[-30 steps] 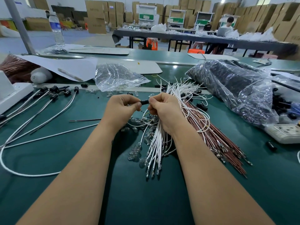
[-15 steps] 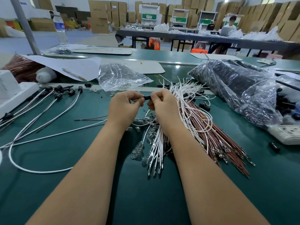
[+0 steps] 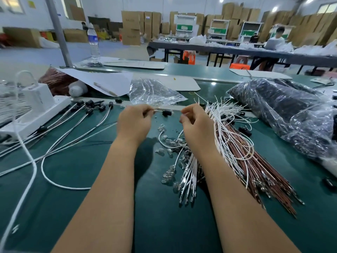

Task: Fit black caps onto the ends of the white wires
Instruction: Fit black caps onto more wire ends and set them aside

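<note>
Both hands pinch one white wire (image 3: 175,110) stretched between them, left hand (image 3: 134,123) and right hand (image 3: 196,125) apart, a black cap (image 3: 166,112) threaded on it. Several capped wires (image 3: 87,114) lie left; a thick uncapped bundle (image 3: 228,136) waits right.

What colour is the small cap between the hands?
Black; the cap shows best in the head view, between both hands.

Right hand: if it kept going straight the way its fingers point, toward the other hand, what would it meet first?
Likely the black cap on the wire, between the right hand and left hand. Depth is unclear.
</note>
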